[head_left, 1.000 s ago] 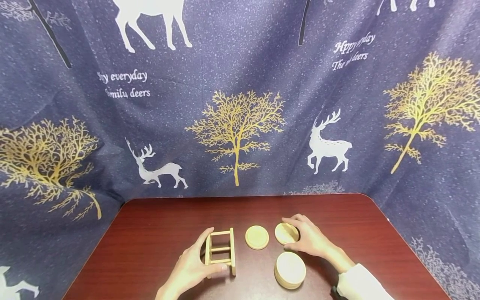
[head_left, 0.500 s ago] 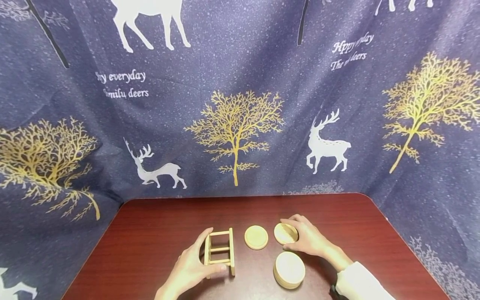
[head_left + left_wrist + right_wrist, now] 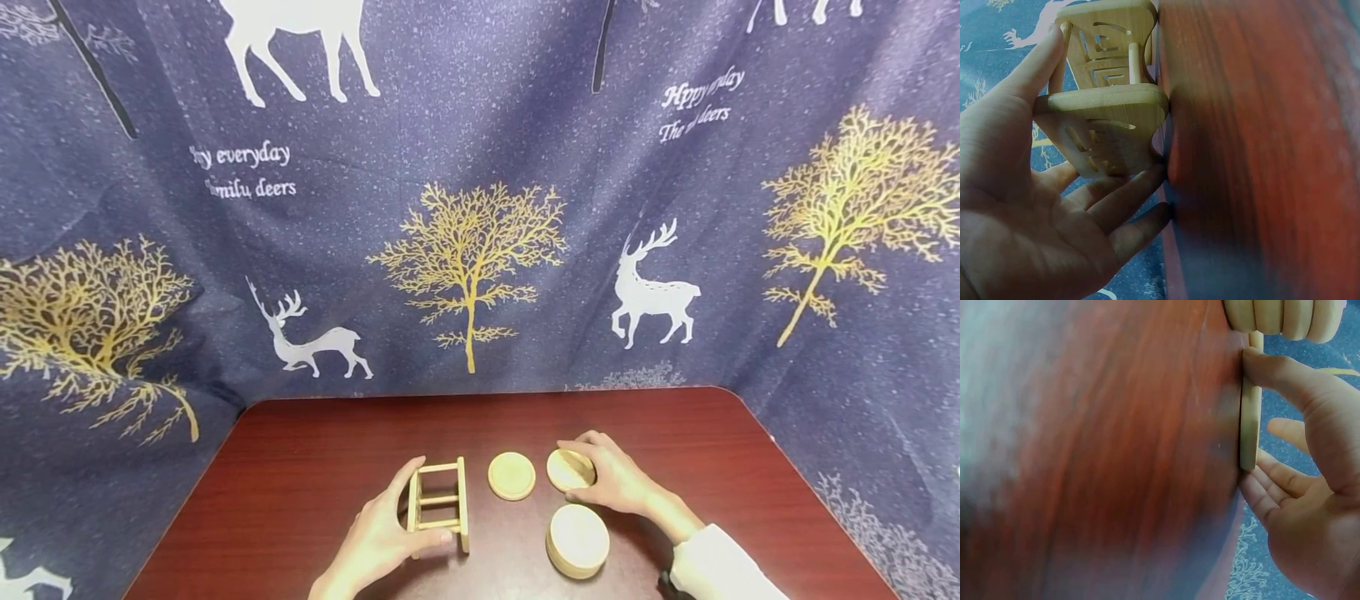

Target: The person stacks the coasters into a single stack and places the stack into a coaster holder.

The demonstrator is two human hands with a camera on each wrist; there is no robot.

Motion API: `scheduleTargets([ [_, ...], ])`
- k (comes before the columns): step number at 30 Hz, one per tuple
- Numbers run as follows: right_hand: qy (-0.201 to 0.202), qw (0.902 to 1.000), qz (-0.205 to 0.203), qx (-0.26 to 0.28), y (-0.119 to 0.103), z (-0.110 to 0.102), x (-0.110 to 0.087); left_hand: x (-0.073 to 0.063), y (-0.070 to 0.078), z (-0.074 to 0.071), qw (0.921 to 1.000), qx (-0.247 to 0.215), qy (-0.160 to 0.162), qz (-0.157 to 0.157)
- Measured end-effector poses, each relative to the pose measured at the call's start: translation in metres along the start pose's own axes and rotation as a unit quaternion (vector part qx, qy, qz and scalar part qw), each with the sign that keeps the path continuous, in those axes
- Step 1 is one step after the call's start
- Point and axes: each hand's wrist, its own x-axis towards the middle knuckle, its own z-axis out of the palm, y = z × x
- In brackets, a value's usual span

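My left hand [image 3: 378,529] grips a small pale wooden coaster rack [image 3: 462,504], thumb on its near side and fingers round the far side. In the left wrist view the rack's cut-out end panel [image 3: 1113,103] stands on the table against the fingers. A round wooden coaster [image 3: 567,469] lies flat on the right, its edge held between the thumb and fingers of my right hand [image 3: 618,477]. Seen edge-on in the right wrist view, this coaster [image 3: 1249,419] sits against the tabletop. Between the hands lies another round coaster [image 3: 512,476].
A short stack of round coasters [image 3: 577,537] stands just nearer than the right hand's coaster. All of it rests on a reddish-brown table [image 3: 315,442]. Behind the table's far edge hangs a blue cloth [image 3: 420,150] printed with deer and trees.
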Motion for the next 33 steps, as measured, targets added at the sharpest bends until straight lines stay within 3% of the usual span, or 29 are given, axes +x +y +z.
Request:
scheduleTargets([
  [33,0.020,0.9998,0.010,0.001,0.0005,-0.0051,0.0009,-0.0007,0.0011,-0.0003,1.0000,0.005,0.002,-0.002],
])
